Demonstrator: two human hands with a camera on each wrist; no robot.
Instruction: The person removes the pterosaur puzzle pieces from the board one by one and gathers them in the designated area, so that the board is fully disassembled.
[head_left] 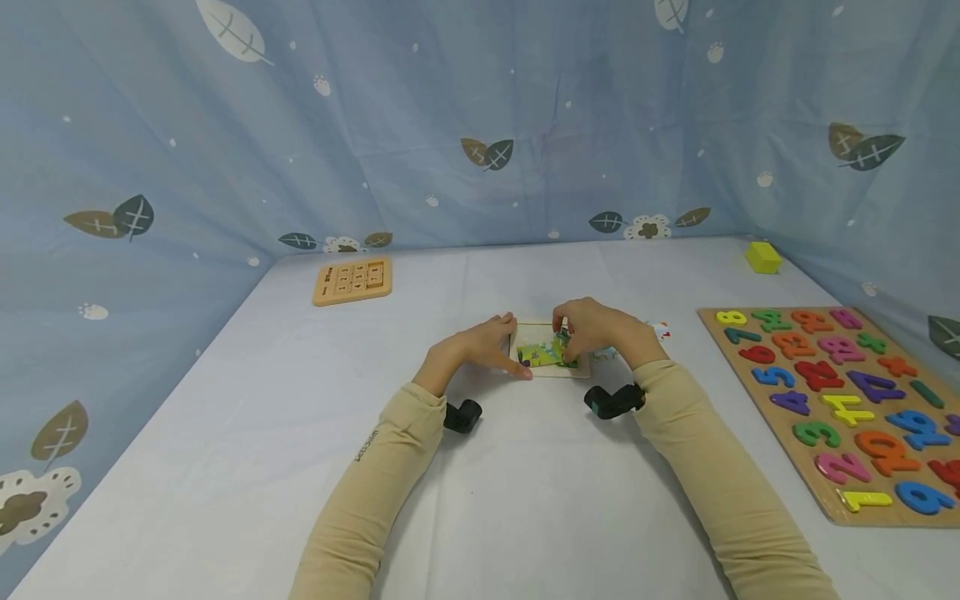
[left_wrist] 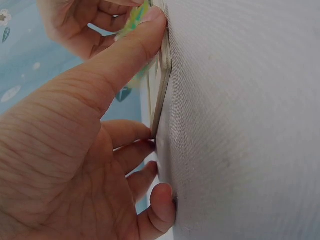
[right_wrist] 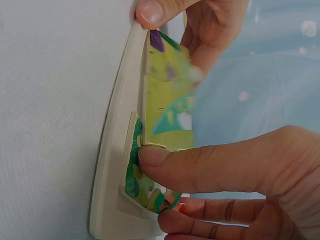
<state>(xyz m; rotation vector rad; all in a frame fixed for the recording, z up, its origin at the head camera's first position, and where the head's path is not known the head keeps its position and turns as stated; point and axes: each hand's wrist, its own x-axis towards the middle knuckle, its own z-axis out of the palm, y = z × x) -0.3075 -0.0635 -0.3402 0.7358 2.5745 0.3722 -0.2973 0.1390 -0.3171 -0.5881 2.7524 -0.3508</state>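
**Between two hands, a wooden puzzle tray (right_wrist: 111,180)**

At the tray's left end, the left hand (head_left: 486,343) grips it, thumb on the near corner, fingers at the far one. Toward the right end, the right hand (head_left: 592,323) pinches a dark-green puzzle piece (right_wrist: 132,172); whether it sits flat is unclear. Yellow-green pieces (right_wrist: 165,110) lie between the hands.

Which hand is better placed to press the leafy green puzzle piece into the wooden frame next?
Probably the right hand: its fingers pinch the leafy green puzzle piece, while the left hand is spread along the left edge of the wooden frame.
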